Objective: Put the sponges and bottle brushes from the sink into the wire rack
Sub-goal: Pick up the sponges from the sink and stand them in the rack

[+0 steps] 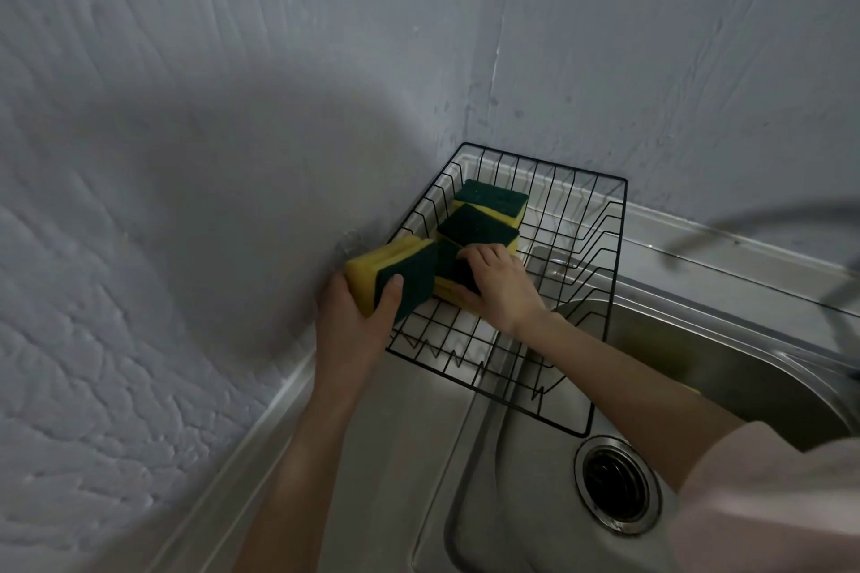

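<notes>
A black wire rack sits in the corner on the steel drainboard. Two yellow sponges with dark green scrub pads lie in its far left part, one at the back and one in front of it. My left hand grips a stack of yellow-green sponges at the rack's left rim, held on edge. My right hand presses down on another yellow-green sponge inside the rack, fingers around it. No bottle brush is visible.
The steel sink basin lies to the right, with something yellow dimly seen in it behind my right forearm. A round drain is in the near basin. A blurred tap arcs at the right. Textured walls close in at left and behind.
</notes>
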The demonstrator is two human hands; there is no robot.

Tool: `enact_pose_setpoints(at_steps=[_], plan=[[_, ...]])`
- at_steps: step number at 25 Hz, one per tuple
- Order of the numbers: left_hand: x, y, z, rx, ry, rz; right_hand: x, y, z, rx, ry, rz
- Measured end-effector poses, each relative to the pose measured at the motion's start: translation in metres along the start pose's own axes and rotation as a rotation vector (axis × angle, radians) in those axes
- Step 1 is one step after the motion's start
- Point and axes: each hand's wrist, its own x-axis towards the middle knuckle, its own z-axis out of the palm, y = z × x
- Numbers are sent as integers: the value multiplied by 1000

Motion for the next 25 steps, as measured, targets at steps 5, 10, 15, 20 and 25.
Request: enact_pose_setpoints(at_steps=[5,10,15,20,25], plan=[[3,-2,3,-13,-3,-9,0,4,-2,14,-28,-84],[1,-2,4,-25,-10,2,2,4,1,-1,-82,76],[1,-1,4,-24,-5,5,13,-4,4,-17,-154,155],[0,1,5,-7,-14,4,10,2,-6,-12,-196,76],[0,4,7,-12,-40,-8,5,8,-11,-21,-206,30]])
